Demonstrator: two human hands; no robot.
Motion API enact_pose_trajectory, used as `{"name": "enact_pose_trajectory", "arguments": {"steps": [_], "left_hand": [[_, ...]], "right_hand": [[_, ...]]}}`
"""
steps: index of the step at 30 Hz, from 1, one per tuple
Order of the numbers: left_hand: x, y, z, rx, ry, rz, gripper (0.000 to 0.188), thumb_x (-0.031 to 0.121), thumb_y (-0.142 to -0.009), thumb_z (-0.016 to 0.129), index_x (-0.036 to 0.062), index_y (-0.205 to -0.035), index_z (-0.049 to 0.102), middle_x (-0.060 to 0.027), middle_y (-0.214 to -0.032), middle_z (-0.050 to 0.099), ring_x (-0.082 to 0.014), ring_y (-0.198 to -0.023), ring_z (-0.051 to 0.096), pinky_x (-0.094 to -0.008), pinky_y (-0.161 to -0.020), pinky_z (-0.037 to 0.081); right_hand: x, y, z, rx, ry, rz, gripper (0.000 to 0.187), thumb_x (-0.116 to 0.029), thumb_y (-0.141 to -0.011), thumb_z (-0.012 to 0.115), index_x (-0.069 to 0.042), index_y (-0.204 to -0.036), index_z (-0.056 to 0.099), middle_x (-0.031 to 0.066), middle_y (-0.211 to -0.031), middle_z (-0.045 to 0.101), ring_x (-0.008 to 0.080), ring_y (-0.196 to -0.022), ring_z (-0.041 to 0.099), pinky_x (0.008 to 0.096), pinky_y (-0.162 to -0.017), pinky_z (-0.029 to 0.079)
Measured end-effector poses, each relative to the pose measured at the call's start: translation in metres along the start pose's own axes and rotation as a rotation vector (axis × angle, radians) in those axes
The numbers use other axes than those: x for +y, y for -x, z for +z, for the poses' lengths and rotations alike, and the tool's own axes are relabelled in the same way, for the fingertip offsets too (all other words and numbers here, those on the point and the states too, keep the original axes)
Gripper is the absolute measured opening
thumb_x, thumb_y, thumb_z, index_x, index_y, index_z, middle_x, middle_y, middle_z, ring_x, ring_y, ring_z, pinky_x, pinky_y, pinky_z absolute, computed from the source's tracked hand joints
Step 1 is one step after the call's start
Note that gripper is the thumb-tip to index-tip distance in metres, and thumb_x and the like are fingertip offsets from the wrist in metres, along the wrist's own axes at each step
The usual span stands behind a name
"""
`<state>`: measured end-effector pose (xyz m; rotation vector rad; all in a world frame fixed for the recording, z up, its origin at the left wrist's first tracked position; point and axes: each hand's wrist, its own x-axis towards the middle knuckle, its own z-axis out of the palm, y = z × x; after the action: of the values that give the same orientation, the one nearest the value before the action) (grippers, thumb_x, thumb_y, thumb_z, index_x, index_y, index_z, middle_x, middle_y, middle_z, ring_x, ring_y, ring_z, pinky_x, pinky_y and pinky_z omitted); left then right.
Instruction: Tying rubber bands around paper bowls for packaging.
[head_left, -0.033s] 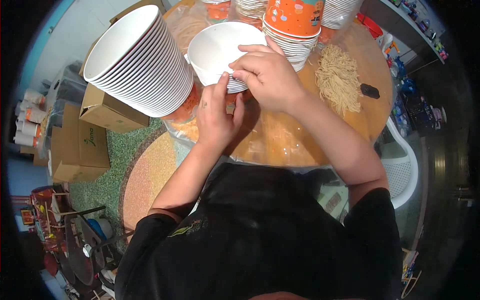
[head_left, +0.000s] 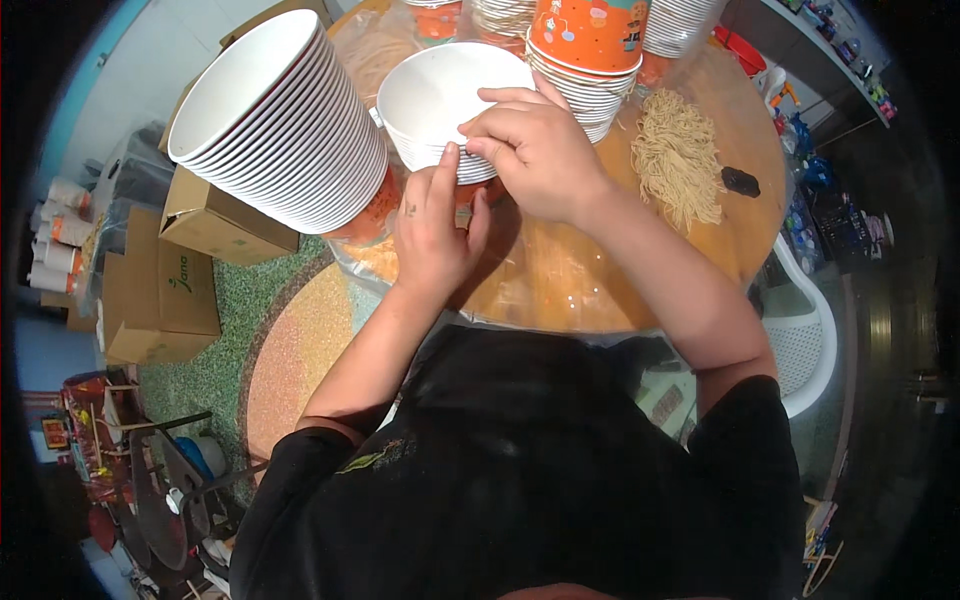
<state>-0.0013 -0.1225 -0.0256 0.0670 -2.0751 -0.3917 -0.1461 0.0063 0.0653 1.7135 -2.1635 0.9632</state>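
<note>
Head view (12 o'clock at the upper edge). The left forearm (head_left: 365,360) enters from 7 o'clock and carries the left hand (head_left: 432,230), whose fingers point toward 12 o'clock. Its forefinger is extended, with the tip against the nested rims of the short cup stack (head_left: 452,90); its thumb is spread away from the forefinger, toward 1 o'clock. The right forearm (head_left: 675,270) enters from 4 o'clock. The right hand (head_left: 535,160) is bent over the near-right edge of the same stack, back of the hand uppermost, fingers directed toward 9 o'clock. Its thumb and forefinger tips are drawn together at the rim, just beside the left forefinger tip. Whether anything thin is pinched between them cannot be determined.

The short cup stack is located at 12 o'clock on the round wooden bench (head_left: 560,285). Its mouth is round, wide and open, with a smooth white interior; white rims lie closely nested below it, and an orange printed wall shows beneath, partly covered by the hands.

Adjacent items, referenced to this stack: a tall cup stack (head_left: 290,130) at 9 o'clock, leaning outward; an orange-topped cup stack (head_left: 590,40) at 2 o'clock; a beige strand bundle (head_left: 680,160) between 3 and 4 o'clock, with a small black item (head_left: 740,182) beside it.
</note>
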Motion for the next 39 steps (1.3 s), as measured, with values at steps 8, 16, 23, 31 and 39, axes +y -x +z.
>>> {"name": "enact_pose_trajectory", "arguments": {"steps": [8,16,23,31,39], "left_hand": [[-0.007,0.006,0.002,0.029,-0.027,-0.013,0.074,0.013,-0.089,0.090,0.0066,-0.155,0.057,-0.0150,-0.109,0.066,-0.0360,-0.096,0.070,-0.0471,-0.073,0.057],[-0.004,-0.013,-0.008,0.023,-0.110,-0.011,0.069,0.016,-0.082,0.093,0.0104,-0.142,0.060,-0.0149,-0.103,0.060,-0.0393,-0.093,0.065,-0.0497,-0.078,0.055],[-0.004,-0.013,-0.006,0.024,-0.124,0.005,0.067,0.016,-0.083,0.094,0.0086,-0.140,0.059,-0.0157,-0.103,0.060,-0.0399,-0.092,0.065,-0.0507,-0.077,0.055],[-0.005,-0.028,-0.003,-0.031,-0.164,-0.101,0.068,0.015,-0.081,0.096,0.0063,-0.138,0.059,-0.0165,-0.103,0.063,-0.0406,-0.096,0.067,-0.0509,-0.081,0.055],[-0.004,-0.017,-0.006,0.045,-0.026,-0.028,0.063,0.006,-0.083,0.093,0.0000,-0.135,0.059,-0.0173,-0.114,0.065,-0.0363,-0.102,0.066,-0.0460,-0.087,0.055]], "right_hand": [[-0.006,0.002,0.012,0.084,0.035,-0.011,0.021,-0.026,-0.109,0.069,-0.015,-0.113,0.087,0.0025,-0.124,0.085,0.0282,-0.146,0.064,0.0604,-0.136,0.026],[-0.010,-0.002,0.014,0.163,0.055,-0.076,0.018,-0.021,-0.105,0.074,-0.011,-0.114,0.086,0.0056,-0.118,0.085,0.0296,-0.144,0.065,0.0628,-0.132,0.031],[-0.010,-0.007,0.002,0.259,0.087,-0.213,0.018,-0.019,-0.102,0.073,-0.010,-0.110,0.086,0.0084,-0.116,0.085,0.0350,-0.138,0.069,0.0604,-0.125,0.040],[-0.091,0.011,-0.131,0.662,0.151,-0.083,0.009,-0.007,-0.102,0.073,0.002,-0.101,0.077,0.0186,-0.112,0.081,0.0432,-0.125,0.072,0.0487,-0.113,0.054],[-0.034,0.139,-0.098,0.338,0.227,-0.009,0.010,-0.009,-0.095,0.082,-0.004,-0.101,0.076,0.0106,-0.119,0.082,0.0434,-0.133,0.070,0.0550,-0.112,0.052]]}}
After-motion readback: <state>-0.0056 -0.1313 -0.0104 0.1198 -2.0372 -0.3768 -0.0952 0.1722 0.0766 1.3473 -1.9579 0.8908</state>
